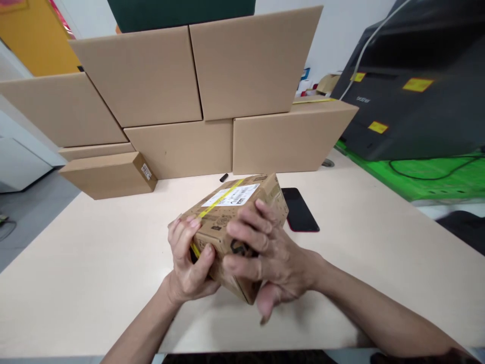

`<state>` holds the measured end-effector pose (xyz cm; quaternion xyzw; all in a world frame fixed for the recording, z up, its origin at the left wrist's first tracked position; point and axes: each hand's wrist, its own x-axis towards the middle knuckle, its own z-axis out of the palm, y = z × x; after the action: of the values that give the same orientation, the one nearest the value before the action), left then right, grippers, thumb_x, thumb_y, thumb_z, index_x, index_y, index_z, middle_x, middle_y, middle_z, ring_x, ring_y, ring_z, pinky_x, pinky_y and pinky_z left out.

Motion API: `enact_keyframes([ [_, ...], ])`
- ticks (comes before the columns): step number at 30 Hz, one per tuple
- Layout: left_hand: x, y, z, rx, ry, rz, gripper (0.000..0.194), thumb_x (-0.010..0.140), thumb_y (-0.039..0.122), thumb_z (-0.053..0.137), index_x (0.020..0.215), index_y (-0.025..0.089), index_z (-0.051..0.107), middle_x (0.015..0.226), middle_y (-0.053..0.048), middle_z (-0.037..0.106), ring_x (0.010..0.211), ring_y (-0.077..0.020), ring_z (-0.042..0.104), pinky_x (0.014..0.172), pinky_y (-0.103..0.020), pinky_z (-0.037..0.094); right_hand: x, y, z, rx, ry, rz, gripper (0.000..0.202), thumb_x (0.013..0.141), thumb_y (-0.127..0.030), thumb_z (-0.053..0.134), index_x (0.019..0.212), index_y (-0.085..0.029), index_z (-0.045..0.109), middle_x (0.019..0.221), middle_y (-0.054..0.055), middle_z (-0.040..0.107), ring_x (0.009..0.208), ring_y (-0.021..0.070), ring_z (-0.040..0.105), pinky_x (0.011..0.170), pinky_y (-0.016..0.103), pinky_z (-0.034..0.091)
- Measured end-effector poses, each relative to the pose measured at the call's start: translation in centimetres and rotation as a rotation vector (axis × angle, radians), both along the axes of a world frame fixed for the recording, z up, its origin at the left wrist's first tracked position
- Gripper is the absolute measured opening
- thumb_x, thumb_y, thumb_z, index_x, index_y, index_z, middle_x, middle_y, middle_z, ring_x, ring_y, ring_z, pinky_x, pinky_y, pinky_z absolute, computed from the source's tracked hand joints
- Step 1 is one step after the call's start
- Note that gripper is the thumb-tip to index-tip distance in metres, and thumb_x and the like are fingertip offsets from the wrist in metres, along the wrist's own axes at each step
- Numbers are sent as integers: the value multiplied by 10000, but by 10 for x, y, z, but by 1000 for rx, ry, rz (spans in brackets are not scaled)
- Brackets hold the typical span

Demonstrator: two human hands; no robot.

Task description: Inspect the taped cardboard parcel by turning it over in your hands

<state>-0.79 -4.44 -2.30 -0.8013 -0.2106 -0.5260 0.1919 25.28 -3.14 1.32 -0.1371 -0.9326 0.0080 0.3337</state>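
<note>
A printed brown cardboard box [215,222] is held up tilted above the table. It has a white label on top and a yellow strap or tape running lengthwise over it. My left hand [191,258] grips its left end, fingers on the upper edge and thumb on the near side. Against the right side of the box lies my right hand [271,253], slightly blurred, with fingers spread and the thumb sticking out below. Its palm does not wrap the box. Just beyond, a dark phone or tablet [301,210] with a red edge is partly covered by the box.
Plain cardboard boxes [178,149] are stacked along the back of the pale table [94,283]. A flatter labelled box [106,174] stands at the left. A small black object [224,177] lies near the stack. A large black machine [413,86] stands on green at the right.
</note>
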Motion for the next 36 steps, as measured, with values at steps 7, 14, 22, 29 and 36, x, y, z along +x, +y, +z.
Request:
enact_keyframes([
  [7, 6, -8, -4, 89, -21, 111, 879, 784, 289, 720, 1612, 480, 497, 1604, -36, 566, 1340, -321, 624, 1232, -574, 454, 23, 32, 5, -446, 504, -438, 660, 1052, -756, 477, 1582, -389, 617, 1792, 44, 446, 1690, 383, 340, 1381, 671, 186],
  [14, -5, -10, -21, 112, 28, 198, 904, 841, 451, 780, 1629, 638, 377, 1382, -20, 688, 1285, -326, 644, 1185, -580, 479, 26, 55, 7, -1402, 969, -360, 550, 747, -657, 858, 1165, -310, 773, 1342, 50, 800, 1400, 345, 673, 1285, 526, 456],
  [22, -13, -1, -35, 152, 50, 90, 877, 764, 696, 798, 1564, 699, 442, 1494, 46, 644, 1495, -350, 514, 1343, -593, 302, 43, 57, 16, -1651, 833, -101, 515, 688, -569, 938, 1083, -256, 828, 1132, 53, 879, 1040, 254, 821, 957, 343, 644],
  [29, -16, 23, -56, 112, -82, 53, 1137, 637, 856, 814, 1620, 755, 252, 1717, 129, 452, 1694, -422, 224, 1399, -671, 23, 36, 56, 13, -1484, 998, -218, 405, 630, -454, 884, 970, -241, 830, 999, 38, 879, 1097, 312, 799, 1034, 413, 609],
  [36, -9, 21, -24, -295, -183, -198, 1271, 778, 910, 696, 1789, 412, 109, 1904, 38, 47, 1752, -427, -48, 1417, -614, -43, 16, 47, 10, -1325, 1029, -192, 503, 653, -441, 852, 1126, -294, 769, 1124, 24, 835, 1145, 326, 763, 1040, 484, 599],
])
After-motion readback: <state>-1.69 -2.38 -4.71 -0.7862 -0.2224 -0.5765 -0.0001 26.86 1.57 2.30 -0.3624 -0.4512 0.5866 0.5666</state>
